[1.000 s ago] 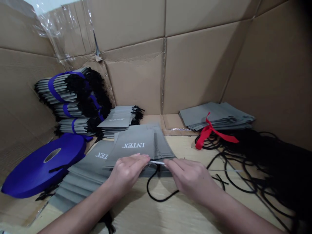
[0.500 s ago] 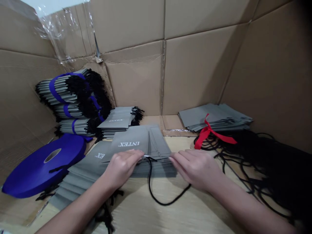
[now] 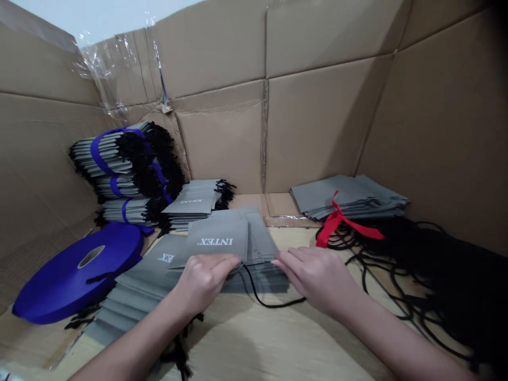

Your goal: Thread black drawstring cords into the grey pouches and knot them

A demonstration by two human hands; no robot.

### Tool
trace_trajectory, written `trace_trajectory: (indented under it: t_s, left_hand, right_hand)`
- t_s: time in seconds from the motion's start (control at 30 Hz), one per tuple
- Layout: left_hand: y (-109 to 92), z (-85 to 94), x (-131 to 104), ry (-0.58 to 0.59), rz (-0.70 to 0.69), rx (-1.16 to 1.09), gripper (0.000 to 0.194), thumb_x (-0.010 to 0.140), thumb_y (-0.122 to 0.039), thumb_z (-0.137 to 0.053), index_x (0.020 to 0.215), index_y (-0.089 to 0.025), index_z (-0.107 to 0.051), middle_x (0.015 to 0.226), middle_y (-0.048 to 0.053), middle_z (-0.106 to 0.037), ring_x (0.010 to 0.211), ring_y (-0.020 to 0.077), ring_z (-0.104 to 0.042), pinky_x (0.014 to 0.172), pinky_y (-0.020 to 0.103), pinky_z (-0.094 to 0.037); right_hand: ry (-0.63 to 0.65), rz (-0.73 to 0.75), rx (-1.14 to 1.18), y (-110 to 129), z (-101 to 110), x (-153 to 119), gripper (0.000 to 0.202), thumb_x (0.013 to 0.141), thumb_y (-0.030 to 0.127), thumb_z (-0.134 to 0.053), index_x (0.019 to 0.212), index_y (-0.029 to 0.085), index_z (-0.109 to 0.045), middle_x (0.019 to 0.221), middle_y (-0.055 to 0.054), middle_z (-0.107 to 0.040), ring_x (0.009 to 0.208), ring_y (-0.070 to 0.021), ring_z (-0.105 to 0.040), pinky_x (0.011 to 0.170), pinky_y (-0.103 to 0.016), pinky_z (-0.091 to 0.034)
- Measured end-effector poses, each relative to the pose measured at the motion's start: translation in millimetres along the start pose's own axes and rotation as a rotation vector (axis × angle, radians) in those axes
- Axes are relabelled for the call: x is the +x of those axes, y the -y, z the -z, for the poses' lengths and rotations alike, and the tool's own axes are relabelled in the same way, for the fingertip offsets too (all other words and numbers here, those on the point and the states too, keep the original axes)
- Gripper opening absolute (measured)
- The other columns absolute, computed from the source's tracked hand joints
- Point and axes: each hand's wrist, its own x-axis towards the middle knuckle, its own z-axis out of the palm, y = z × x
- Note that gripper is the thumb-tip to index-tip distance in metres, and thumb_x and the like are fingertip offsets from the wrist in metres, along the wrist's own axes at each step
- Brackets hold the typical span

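Open room over near tabletop (image 3: 246, 336), black cord (image 3: 273, 306) beyond.

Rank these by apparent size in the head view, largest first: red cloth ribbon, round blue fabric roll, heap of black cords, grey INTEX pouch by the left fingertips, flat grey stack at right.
1. Heap of black cords
2. Round blue fabric roll
3. Grey INTEX pouch and flat grey stack: too alike to rank
4. Red cloth ribbon

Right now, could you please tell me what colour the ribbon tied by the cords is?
The ribbon is plain red, clearest in the head view.
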Motion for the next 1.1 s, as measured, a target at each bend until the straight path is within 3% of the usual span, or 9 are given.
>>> trace_trajectory:
  t_s: [0.13, 0.23, 0.37, 0.47, 0.73, 0.93, 1.1]
  left_hand:
    - [-1, -0.3, 0, 0.043, 0.030, 0.024, 0.023, 0.085, -0.006, -0.043, 0.096, -0.015, -0.062, 0.080, 0.004, -0.071, 0.064, 0.0128, -0.066, 0.057, 0.020, -0.054]
    - [-4, -1.9, -1, 0.042, 0.026, 0.013, 0.024, 0.086, -0.008, -0.042, 0.097, -0.015, -0.063, 0.083, 0.006, -0.071, 0.069, 0.0131, -0.068, 0.063, 0.021, -0.055]
    - [-4, -3.0, -3, 0.042, -0.005, -0.036, 0.029, 0.088, -0.008, -0.040, 0.107, -0.015, -0.060, 0.098, 0.007, -0.070, 0.086, 0.0137, -0.067, 0.074, 0.023, -0.055]
    - [-4, -3.1, -4, 0.033, -0.044, -0.034, 0.032, 0.087, -0.006, -0.040, 0.111, -0.016, -0.059, 0.104, 0.006, -0.069, 0.091, 0.0145, -0.066, 0.075, 0.024, -0.055]
    - [-6, -5.0, -4, 0.130, -0.083, 0.076, 0.031, 0.090, -0.012, -0.038, 0.116, -0.012, -0.054, 0.103, 0.011, -0.068, 0.082, 0.0165, -0.066, 0.065, 0.027, -0.056]
    - [-6, -3.6, -5, 0.196, -0.109, 0.092, 0.031, 0.091, -0.013, -0.037, 0.119, -0.014, -0.051, 0.102, 0.008, -0.067, 0.071, 0.0134, -0.061, 0.056, 0.023, -0.049]
    - [-9, -1.2, -4, 0.152, -0.170, 0.085, 0.030, 0.091, -0.013, -0.038, 0.118, -0.013, -0.051, 0.098, 0.007, -0.068, 0.064, 0.0113, -0.056, 0.053, 0.022, -0.045]
  right_hand:
    - [0.092, -0.111, 0.105, 3, -1, 1, 0.029, 0.092, 0.027, -0.042, 0.070, 0.019, -0.060, 0.055, 0.001, -0.060, 0.051, -0.0124, -0.056, 0.050, -0.025, -0.027]
    - [0.061, -0.117, 0.215, 9, -3, 1, 0.019, 0.090, 0.024, -0.045, 0.088, 0.021, -0.064, 0.064, 0.001, -0.066, 0.055, -0.0113, -0.060, 0.052, -0.023, -0.033]
    - [-0.092, 0.064, 0.168, 5, -6, -3, 0.027, 0.087, 0.012, -0.042, 0.105, 0.019, -0.062, 0.062, 0.001, -0.062, 0.051, -0.0106, -0.055, 0.050, -0.022, -0.036]
    - [-0.105, 0.203, 0.084, 0, -3, -6, 0.033, 0.086, 0.005, -0.038, 0.106, 0.018, -0.061, 0.062, 0.000, -0.060, 0.052, -0.0105, -0.053, 0.049, -0.022, -0.036]
    - [-0.057, 0.306, -0.030, 0, 6, -1, 0.031, 0.087, 0.003, -0.036, 0.108, 0.011, -0.058, 0.066, -0.002, -0.060, 0.057, -0.0129, -0.057, 0.049, -0.023, -0.041]
    - [-0.096, 0.398, -0.083, -5, 7, -3, 0.027, 0.089, 0.006, -0.039, 0.108, 0.010, -0.057, 0.063, -0.001, -0.060, 0.053, -0.0126, -0.055, 0.047, -0.025, -0.040]
    - [-0.112, 0.528, -0.090, -13, 20, -1, 0.027, 0.090, 0.007, -0.036, 0.107, 0.010, -0.057, 0.063, -0.001, -0.061, 0.052, -0.0109, -0.055, 0.047, -0.025, -0.041]
